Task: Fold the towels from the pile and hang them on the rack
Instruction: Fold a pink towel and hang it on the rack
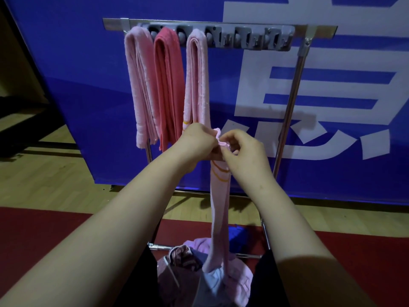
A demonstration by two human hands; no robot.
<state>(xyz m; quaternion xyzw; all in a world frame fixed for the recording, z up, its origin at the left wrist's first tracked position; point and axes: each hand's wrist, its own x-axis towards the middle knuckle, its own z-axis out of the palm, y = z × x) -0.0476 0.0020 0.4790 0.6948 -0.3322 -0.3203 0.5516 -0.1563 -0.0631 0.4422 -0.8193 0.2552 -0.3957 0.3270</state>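
A pale pink towel (219,209) with orange stripes hangs in a long strip from both my hands down to the pile (221,282) on the floor. My left hand (197,142) and my right hand (243,151) pinch its bunched top edge side by side. Behind them stands the metal rack (292,89) with a grey clip bar (254,38). Three folded towels hang at its left end: a light pink one (139,85), a coral one (168,85) and a pale pink one (197,76).
A blue banner with white lettering (332,107) stands right behind the rack. The pile holds pink, purple and patterned cloths, with a blue cloth (236,235) beside it. Wooden floor (44,180) and a red mat (33,229) lie below. The clip bar's right half holds no towel.
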